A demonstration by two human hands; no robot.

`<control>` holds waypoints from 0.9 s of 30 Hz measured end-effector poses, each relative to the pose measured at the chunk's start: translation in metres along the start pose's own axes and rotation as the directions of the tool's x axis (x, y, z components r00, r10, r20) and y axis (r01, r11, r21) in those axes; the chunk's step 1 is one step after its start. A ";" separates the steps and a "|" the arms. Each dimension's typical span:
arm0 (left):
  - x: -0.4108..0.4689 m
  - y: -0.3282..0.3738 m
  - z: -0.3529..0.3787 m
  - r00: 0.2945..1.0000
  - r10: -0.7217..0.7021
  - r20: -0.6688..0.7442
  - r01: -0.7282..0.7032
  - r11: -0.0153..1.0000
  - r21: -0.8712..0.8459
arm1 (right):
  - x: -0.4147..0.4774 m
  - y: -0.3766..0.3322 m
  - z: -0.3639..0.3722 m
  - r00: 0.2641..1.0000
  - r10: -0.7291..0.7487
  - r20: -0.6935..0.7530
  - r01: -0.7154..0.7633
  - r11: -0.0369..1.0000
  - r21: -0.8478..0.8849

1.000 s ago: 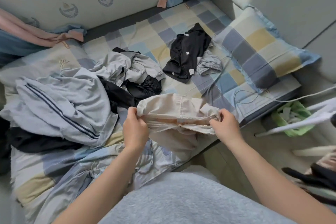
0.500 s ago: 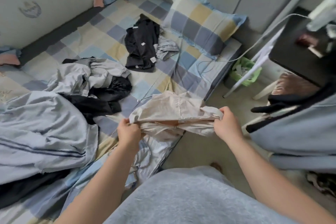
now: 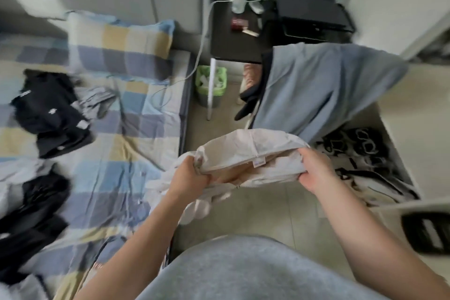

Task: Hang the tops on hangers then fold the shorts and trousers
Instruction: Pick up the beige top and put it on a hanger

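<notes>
Cream jacket [image 3: 248, 151]: held over the floor [image 3: 267, 204], just off the bed [image 3: 117, 165], long axis left to right. Our left hand [image 3: 188, 178] grips one end and our right hand [image 3: 316, 170] the other. What look like black hangers [image 3: 365, 146] lie in a box [image 3: 401, 161] just beyond our right hand, which is the nearer one.

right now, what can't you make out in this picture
Head view only:
- beige garment: bunched between the left hand and right hand, so its type is unclear.
- label on it: too small to read.
- black items in the white box: motion-blurred.
- dark object: cut off by the right edge.
</notes>
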State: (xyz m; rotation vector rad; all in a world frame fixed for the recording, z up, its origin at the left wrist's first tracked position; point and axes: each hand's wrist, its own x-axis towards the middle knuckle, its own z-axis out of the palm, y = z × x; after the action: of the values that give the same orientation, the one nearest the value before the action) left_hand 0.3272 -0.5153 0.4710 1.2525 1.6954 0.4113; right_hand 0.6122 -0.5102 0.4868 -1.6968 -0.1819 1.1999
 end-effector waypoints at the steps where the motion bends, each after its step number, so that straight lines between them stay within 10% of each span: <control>1: 0.003 0.012 0.017 0.999 0.026 -0.044 -0.023 0.997 0.074 | 0.004 -0.004 -0.020 0.998 -0.025 -0.053 0.025 1.000 0.002; 13: 0.028 0.160 0.221 0.987 0.162 0.019 -0.160 0.986 -0.049 | 0.051 -0.049 -0.269 0.880 -0.329 -0.342 0.166 0.888 -0.428; 20: 0.030 0.228 0.287 0.999 0.051 0.014 -0.044 0.947 -0.318 | 0.067 -0.091 -0.331 0.959 -0.107 -0.262 0.171 0.958 0.232; 27: 0.068 0.323 0.316 0.943 0.092 0.319 -0.001 0.962 -0.274 | 0.079 -0.162 -0.342 0.913 -0.234 -0.334 0.287 0.950 0.121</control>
State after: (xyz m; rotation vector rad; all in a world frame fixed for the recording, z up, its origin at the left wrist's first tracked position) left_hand 0.7673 -0.4013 0.5169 1.0921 1.2797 0.4204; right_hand 0.9798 -0.6005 0.5641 -1.6314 -0.1035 0.7128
